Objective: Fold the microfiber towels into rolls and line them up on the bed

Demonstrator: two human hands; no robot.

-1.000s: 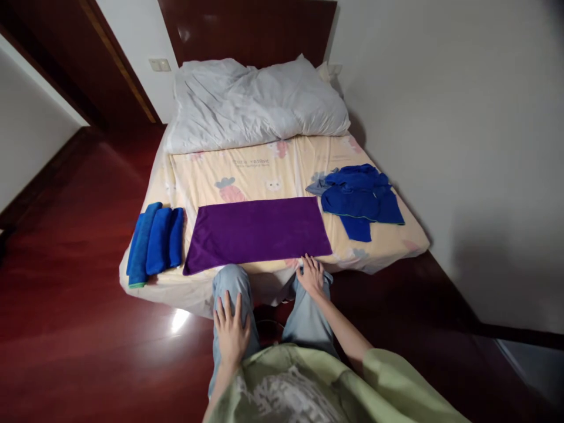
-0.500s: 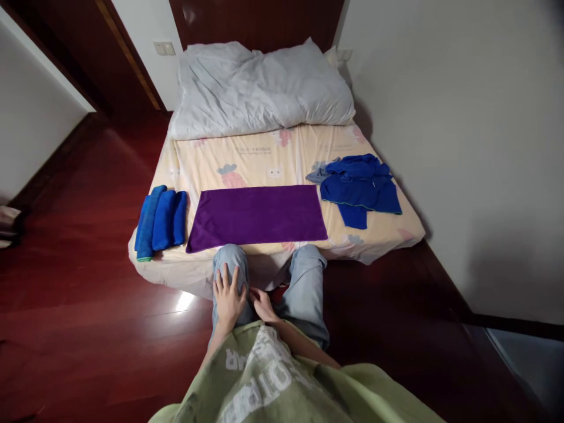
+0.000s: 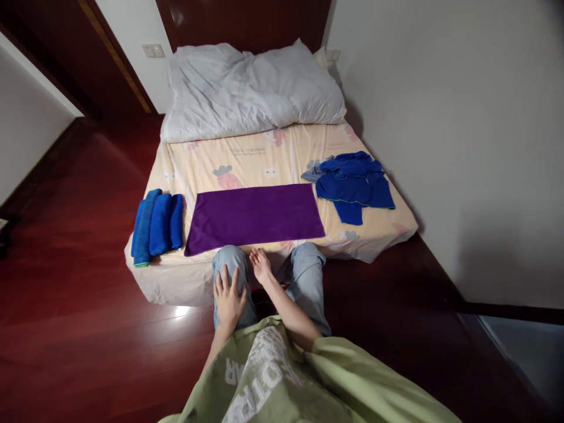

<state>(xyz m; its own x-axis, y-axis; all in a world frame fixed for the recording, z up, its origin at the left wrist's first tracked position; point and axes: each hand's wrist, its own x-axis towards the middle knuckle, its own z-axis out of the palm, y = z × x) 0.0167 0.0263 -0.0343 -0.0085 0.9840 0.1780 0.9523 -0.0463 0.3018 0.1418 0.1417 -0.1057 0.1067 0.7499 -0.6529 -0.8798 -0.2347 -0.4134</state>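
A purple towel (image 3: pixel 255 215) lies spread flat along the near edge of the bed, just beyond my knees. My left hand (image 3: pixel 229 296) rests on my left knee with its fingers spread, holding nothing. Between my knees, my right hand (image 3: pixel 261 265) is raised near the bed's edge, fingers stretched out and nothing held; it is apart from the towel. Left of the purple towel lie several rolled blue towels (image 3: pixel 159 226) side by side. To its right is a loose pile of blue towels (image 3: pixel 352 182), with a greyish-blue cloth (image 3: pixel 312 172) sticking out at its left.
The bed (image 3: pixel 374 232) has a cream sheet with a fruit print. A white quilt (image 3: pixel 251 91) is bunched at the headboard (image 3: pixel 247 23). A bare wall (image 3: pixel 440 129) runs along the right, and dark red floor (image 3: pixel 88 317) lies to the left.
My right hand has moved forward from my lap toward the bed's edge, its forearm now stretched out. My left hand stays on the knee. The view has shifted slightly.
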